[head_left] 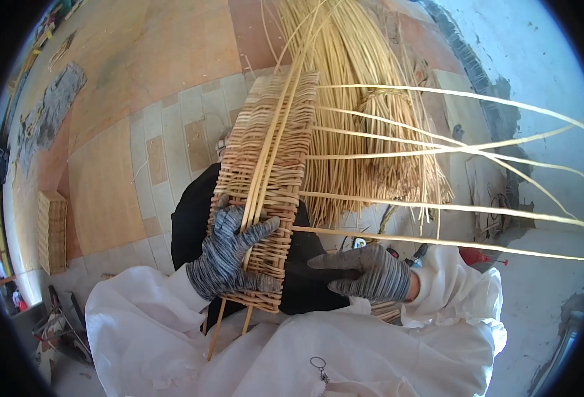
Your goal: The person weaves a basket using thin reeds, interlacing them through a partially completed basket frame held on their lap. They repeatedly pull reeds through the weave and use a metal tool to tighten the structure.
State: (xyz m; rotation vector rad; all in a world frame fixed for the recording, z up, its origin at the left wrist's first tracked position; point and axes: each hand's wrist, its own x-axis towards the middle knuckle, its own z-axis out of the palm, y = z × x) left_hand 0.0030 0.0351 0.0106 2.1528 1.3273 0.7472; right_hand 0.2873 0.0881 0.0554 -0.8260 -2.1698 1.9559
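Note:
A long woven wicker panel (235, 151) rests slantwise across my lap, its near end toward me. My left hand (229, 248), in a grey striped knit glove, holds the panel near its lower end, fingers spread over the weave. Several loose pale willow rods (273, 142) lie lengthwise along the panel and run under that hand. Other long rods (437, 206) stick out from its right edge. To the right of the panel, apart from it, my right hand (371, 271) wears the same kind of glove. Its fingers point left and are parted, with nothing visible between them.
A big bundle of pale rods (351, 99) lies on the floor beyond the panel. A small wicker box (52, 231) stands far left. Hand tools with a red part (480, 257) lie near my right sleeve. A plastered wall (537, 59) rises at the right.

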